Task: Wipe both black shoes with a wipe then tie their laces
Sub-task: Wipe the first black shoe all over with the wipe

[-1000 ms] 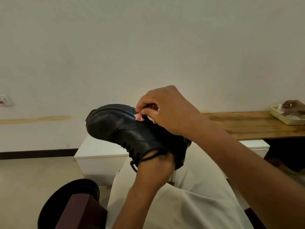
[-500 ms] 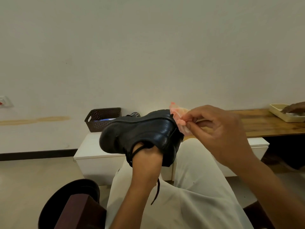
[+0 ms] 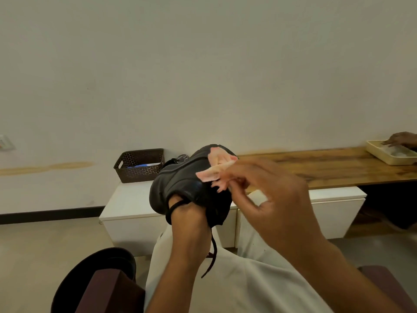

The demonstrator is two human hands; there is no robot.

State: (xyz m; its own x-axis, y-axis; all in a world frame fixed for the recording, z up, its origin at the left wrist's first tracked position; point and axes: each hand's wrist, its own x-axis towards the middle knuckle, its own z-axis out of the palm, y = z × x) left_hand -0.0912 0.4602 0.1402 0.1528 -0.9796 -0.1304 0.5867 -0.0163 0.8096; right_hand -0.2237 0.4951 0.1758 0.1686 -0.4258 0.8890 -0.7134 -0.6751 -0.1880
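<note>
A black leather shoe (image 3: 180, 181) is held up in the air above my lap. My left hand (image 3: 187, 220) is pushed inside its opening and carries it; the fingers are hidden in the shoe. A loose black lace (image 3: 212, 251) hangs down past my left wrist. My right hand (image 3: 266, 195) pinches a crumpled pink wipe (image 3: 216, 170) against the shoe's upper side. A second dark shoe (image 3: 178, 158) peeks out behind the held one, on the white cabinet.
A brown perforated basket (image 3: 140, 164) stands on the low white cabinet (image 3: 126, 204). A wooden bench top (image 3: 327, 168) runs right, with a cream tray (image 3: 390, 154) and another person's hand (image 3: 401, 138) on it. A black round object (image 3: 90, 274) lies at lower left.
The shoe has turned so its toe points more toward me and left. My right hand has slid the wipe from the shoe's heel edge onto its side.
</note>
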